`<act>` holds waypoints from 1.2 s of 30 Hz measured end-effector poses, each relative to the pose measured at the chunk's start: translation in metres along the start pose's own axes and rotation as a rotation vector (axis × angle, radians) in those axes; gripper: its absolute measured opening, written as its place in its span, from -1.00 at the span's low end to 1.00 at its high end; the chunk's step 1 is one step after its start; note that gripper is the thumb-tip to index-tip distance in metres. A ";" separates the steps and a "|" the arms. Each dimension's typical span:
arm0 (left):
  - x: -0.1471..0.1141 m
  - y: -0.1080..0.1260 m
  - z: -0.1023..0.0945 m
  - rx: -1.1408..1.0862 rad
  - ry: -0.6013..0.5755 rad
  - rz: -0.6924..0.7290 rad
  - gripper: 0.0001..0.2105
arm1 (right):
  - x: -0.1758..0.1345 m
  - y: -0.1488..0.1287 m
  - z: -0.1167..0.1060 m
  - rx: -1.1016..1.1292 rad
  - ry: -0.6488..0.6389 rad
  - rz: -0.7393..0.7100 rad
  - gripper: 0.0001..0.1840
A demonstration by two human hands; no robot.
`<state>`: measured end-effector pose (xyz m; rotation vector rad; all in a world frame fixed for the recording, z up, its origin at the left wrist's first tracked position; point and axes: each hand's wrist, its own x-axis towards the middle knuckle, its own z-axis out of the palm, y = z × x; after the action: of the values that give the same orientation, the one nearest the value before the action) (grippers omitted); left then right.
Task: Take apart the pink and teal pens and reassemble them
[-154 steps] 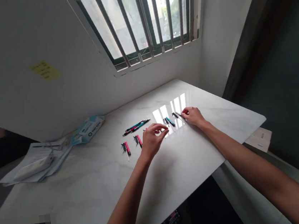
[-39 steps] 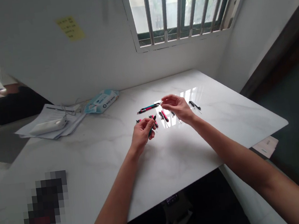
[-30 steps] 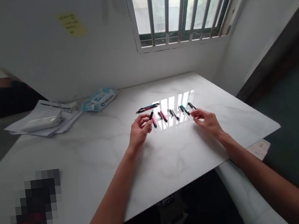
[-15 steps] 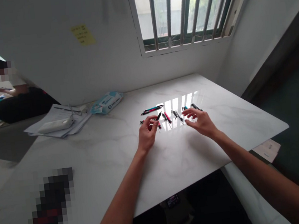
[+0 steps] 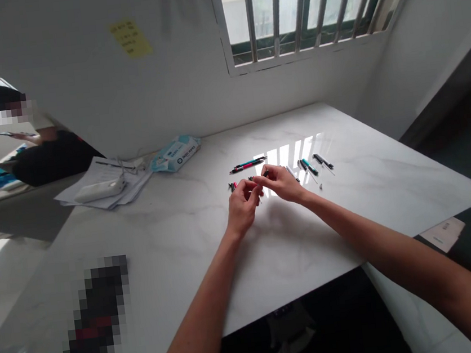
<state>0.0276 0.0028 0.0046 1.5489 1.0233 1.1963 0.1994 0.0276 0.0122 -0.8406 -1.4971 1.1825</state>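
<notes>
My left hand (image 5: 241,205) and my right hand (image 5: 281,182) meet over the white marbled table, fingers pinched. A dark end of a black pen (image 5: 266,173) shows at my right fingertips; both hands seem to be on it, though fingers hide most of it. Left of my left hand lie red and dark pen parts (image 5: 232,186), partly covered. Right of my right hand are a grey pen part (image 5: 293,174), a teal pen barrel (image 5: 310,167) and black pen parts (image 5: 323,161), with thin refills nearby. A tiny pale piece (image 5: 320,186) lies closer to me.
Two whole pens (image 5: 248,165) lie behind my hands. A blue wipes packet (image 5: 176,154) and papers (image 5: 92,187) with a white device (image 5: 100,189) are at the back left. A blurred dark object (image 5: 96,317) lies front left. Another person (image 5: 45,147) sits beyond the wall edge.
My right hand has moved left from the pens on the right and closed against my left hand. The view has shifted a little, uncovering the teal and black pen parts.
</notes>
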 end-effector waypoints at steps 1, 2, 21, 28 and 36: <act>0.001 0.000 0.001 -0.042 0.005 -0.017 -0.62 | 0.000 -0.001 -0.002 0.039 -0.020 -0.008 -0.47; 0.001 0.000 0.001 -0.072 0.016 -0.032 -0.62 | 0.000 -0.003 -0.004 0.070 -0.033 -0.013 -0.50; 0.000 0.005 0.001 -0.133 0.004 -0.047 -0.60 | 0.001 -0.016 -0.016 -0.011 -0.048 -0.097 -0.47; 0.000 0.004 0.000 -0.113 0.010 -0.044 -0.61 | 0.001 -0.013 -0.017 -0.026 -0.076 -0.110 -0.50; 0.000 0.004 0.000 -0.106 0.015 -0.046 -0.62 | 0.000 -0.017 -0.017 -0.049 -0.065 -0.130 -0.49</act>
<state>0.0279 0.0015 0.0084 1.4287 0.9845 1.2123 0.2168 0.0272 0.0288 -0.7316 -1.6152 1.0897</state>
